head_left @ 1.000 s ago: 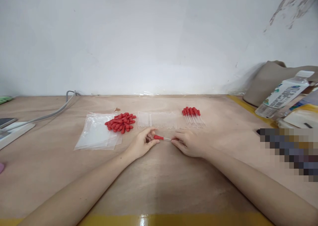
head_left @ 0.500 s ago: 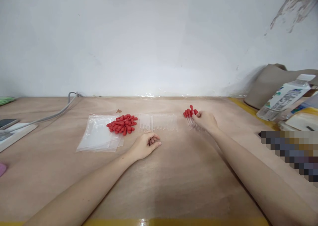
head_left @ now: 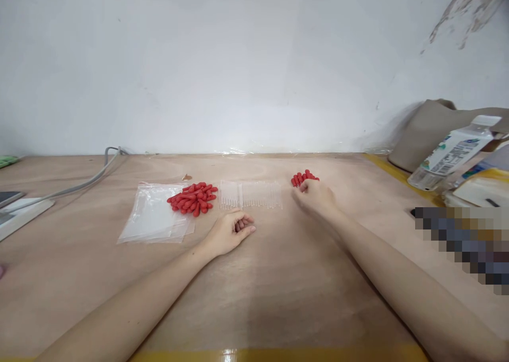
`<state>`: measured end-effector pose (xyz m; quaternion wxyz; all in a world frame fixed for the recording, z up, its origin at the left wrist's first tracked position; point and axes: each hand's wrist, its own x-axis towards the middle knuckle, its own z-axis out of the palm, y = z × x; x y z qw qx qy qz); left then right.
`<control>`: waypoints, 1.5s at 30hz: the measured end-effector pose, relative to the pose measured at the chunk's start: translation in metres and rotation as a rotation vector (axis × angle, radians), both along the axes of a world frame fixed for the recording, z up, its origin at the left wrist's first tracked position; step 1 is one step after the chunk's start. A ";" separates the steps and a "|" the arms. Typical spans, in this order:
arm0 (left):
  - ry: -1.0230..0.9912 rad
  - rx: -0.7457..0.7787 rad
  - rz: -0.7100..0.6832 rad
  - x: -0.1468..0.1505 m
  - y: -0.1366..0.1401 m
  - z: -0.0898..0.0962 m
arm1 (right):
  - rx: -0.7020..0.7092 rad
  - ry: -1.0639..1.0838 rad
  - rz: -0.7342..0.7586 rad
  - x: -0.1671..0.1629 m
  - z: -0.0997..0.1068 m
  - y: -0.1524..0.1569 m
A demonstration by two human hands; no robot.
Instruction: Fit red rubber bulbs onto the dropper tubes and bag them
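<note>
My left hand (head_left: 234, 232) rests on the table with its fingers loosely curled and the thumb apart, holding nothing. Just beyond it lies a row of clear, thin dropper tubes (head_left: 251, 194), side by side. Left of the row is a heap of red rubber bulbs (head_left: 194, 197), partly on clear plastic bags (head_left: 149, 213). My right hand (head_left: 316, 197) is over the near side of a group of droppers with red bulbs (head_left: 304, 177), its thumb and fingers slightly apart with nothing visible between them. It hides the droppers' clear tubes.
At the right stand a tilted plastic bottle (head_left: 455, 152) and a grey-brown bag (head_left: 417, 134). A grey cable (head_left: 85, 186) runs over the table at the left to a white power strip (head_left: 27, 219). A white wall (head_left: 246, 70) rises behind the table.
My right hand has come away from the bulb it was pinching and shifted left and nearer to me. That dropper now lies among the others. My left hand has stayed in place.
</note>
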<state>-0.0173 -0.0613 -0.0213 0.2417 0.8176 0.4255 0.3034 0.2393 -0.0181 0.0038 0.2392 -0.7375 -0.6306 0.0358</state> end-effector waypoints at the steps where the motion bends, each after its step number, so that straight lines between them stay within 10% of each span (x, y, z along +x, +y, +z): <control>1: 0.001 -0.001 -0.003 0.000 0.000 0.000 | -0.003 -0.016 0.037 -0.008 -0.001 0.001; 21: 0.006 0.006 -0.010 0.000 0.000 -0.001 | -0.310 -0.160 0.062 -0.047 0.010 0.024; 29: 0.011 0.013 -0.011 0.001 -0.002 0.000 | 0.263 -0.435 0.485 -0.034 -0.018 -0.039; 35: 0.144 0.227 0.073 -0.002 -0.003 0.011 | 0.354 -0.061 0.650 -0.019 -0.038 -0.053; 39: 0.440 0.559 0.378 -0.025 0.014 0.028 | 0.347 -0.042 0.695 -0.020 -0.042 -0.050; 45: 0.586 0.594 0.662 -0.056 0.042 0.034 | 0.381 0.010 0.708 -0.020 -0.045 -0.046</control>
